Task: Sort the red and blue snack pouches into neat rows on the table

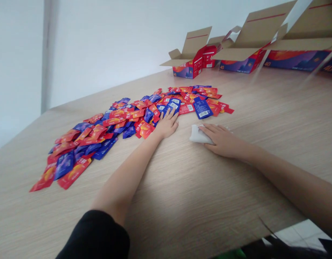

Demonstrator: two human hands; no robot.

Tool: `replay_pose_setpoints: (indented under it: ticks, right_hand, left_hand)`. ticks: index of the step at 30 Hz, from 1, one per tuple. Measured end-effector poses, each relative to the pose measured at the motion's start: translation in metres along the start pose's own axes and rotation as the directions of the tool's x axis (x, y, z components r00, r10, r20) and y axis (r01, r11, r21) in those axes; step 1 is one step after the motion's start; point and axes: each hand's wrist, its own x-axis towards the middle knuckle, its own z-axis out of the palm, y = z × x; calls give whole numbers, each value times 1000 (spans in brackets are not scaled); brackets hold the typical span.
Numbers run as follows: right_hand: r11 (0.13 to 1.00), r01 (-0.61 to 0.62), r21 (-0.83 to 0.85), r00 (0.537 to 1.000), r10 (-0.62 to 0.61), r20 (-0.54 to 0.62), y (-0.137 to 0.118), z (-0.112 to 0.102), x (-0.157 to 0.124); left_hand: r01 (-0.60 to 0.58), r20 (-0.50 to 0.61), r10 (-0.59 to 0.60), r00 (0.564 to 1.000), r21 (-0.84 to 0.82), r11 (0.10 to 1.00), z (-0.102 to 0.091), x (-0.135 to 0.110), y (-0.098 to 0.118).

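My left hand lies with its fingers stretched out at the near edge of a heap of small red and blue sachets. Its fingertips touch a blue sachet with a white barcode label. To the right, my right hand rests low on the table over a folded white tissue or cloth, its thumb and fingers around the near end. The underside of that white piece is hidden. Another blue sachet lies face down, just beyond the right hand.
Open cardboard boxes in red and blue print stand along the back: a small one, a larger one and another at right, flaps raised. The wooden table meets a pale wall.
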Motion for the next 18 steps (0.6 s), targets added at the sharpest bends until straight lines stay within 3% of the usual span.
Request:
replay_pose_setpoints:
  ticks: [3,5,8,10,12,14,16,18]
  right_hand:
    - [1000,0,-1,1000,0,13,0,1,0]
    - [1000,1,-7,1000,-1,19,0,1,0]
    - [1000,-3,-14,1000,3,23,0,1,0]
    - [1000,-8,-13,1000,8,28,1,1,0]
    - [1000,-12,-6,999,12,30,1,1,0]
    - [1000,-8,4,1000,8,24,2,1,0]
    - [1000,-5,9,1000,5,16,1,1,0]
    - [1000,-14,7,1000,14,17,0,0,0]
  left_hand:
    - [-158,-75,159,984,27,987,-5,-10,11]
    - [-291,-143,299,943,77,954,-12,-20,19]
    - [-318,-236,346,908,149,936,-30,-38,21]
    - [-189,-318,237,918,175,966,-49,-51,8]
    - [34,-404,40,914,174,984,-69,-67,-18]
    - [280,-477,-178,861,153,948,-84,-86,-56]
    - [486,-515,-359,778,131,864,-91,-110,-97]
    - [646,-468,-536,703,105,756,-90,-136,-136]
